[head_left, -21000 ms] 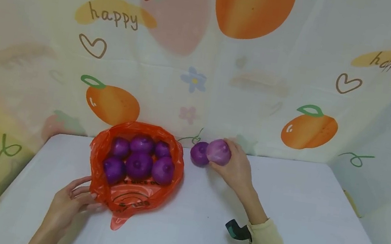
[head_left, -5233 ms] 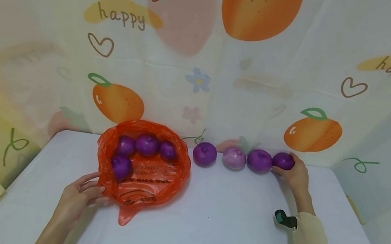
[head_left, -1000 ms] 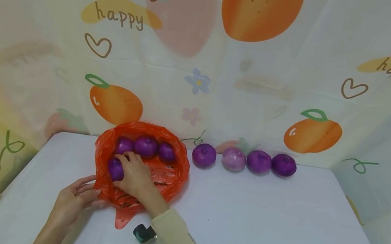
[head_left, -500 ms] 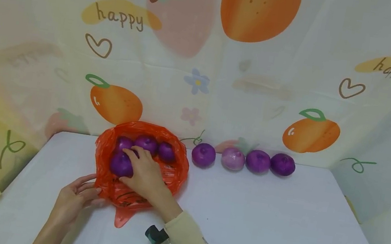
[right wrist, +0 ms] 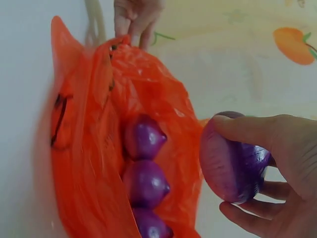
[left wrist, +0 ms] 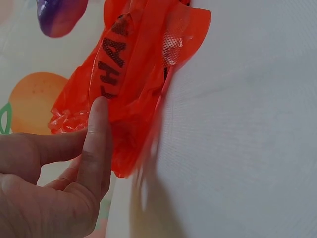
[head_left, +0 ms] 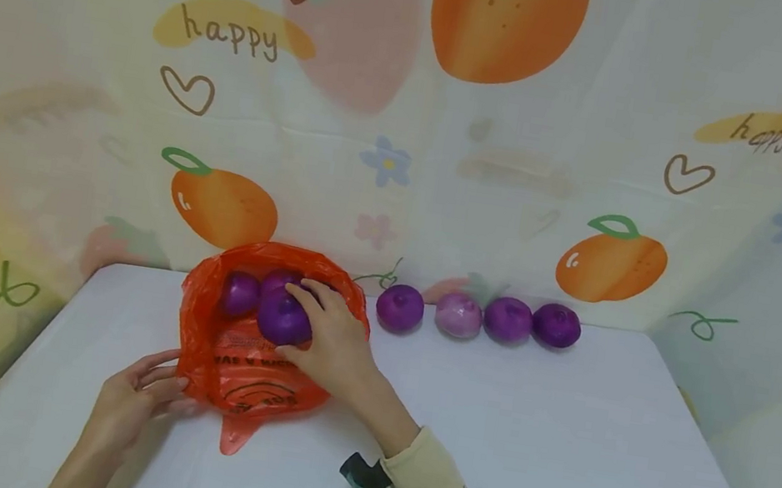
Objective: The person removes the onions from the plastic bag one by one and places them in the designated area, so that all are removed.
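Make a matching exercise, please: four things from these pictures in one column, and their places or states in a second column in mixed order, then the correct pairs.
Things:
1. right hand
2. left hand
3. pale onion
4. bag

Places or states:
A. second in the row of four by the back wall
B. holds the bag's near edge
C. lies open on the table, three onions inside
D. grips a purple onion above the bag

Pairs: 1-D, 2-B, 3-A, 4-C

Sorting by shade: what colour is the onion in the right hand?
Deep purple onion, clearest in the right wrist view.
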### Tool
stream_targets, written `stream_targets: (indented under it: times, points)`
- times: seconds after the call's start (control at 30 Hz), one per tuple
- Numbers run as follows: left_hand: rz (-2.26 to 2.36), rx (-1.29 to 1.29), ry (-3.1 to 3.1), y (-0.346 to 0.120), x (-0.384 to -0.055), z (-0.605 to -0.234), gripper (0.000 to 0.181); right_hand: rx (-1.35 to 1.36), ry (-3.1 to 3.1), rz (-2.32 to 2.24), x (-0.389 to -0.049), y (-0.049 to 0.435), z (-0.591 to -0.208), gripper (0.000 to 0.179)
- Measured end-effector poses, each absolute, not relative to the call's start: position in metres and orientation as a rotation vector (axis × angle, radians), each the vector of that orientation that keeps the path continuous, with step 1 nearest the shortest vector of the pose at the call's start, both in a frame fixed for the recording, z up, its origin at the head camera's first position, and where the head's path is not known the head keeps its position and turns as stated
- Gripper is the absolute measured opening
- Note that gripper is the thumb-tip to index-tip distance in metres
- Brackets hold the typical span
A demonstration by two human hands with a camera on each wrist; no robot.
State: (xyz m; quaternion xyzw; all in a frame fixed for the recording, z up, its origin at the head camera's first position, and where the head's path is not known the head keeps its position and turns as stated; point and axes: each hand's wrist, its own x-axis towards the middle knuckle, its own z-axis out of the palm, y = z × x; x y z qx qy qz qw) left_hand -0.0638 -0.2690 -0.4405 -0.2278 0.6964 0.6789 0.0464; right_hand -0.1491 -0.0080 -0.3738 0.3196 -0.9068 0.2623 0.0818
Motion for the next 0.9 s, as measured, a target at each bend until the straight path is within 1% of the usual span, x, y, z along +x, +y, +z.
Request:
stream_targets:
  times: [0.27,0.63,0.9]
  points:
    - [2.040,-0.728,2.135,-0.272,-0.065,-0.440,0.062,0.931,-2.669,0.872,-0.152,0.023,-0.375,0.076]
    - [2.029,-0.728,2.153,-0.269,-0.065,-0.442,0.059,0.722,-2.547,0.997,-0.169,0.075,-0.368,0.075]
    - [2.003,-0.751,2.154,-0.269,-0.066,-0.442,0.061,0.611,-2.578,1.046,-0.174,0.098,-0.389,0.074]
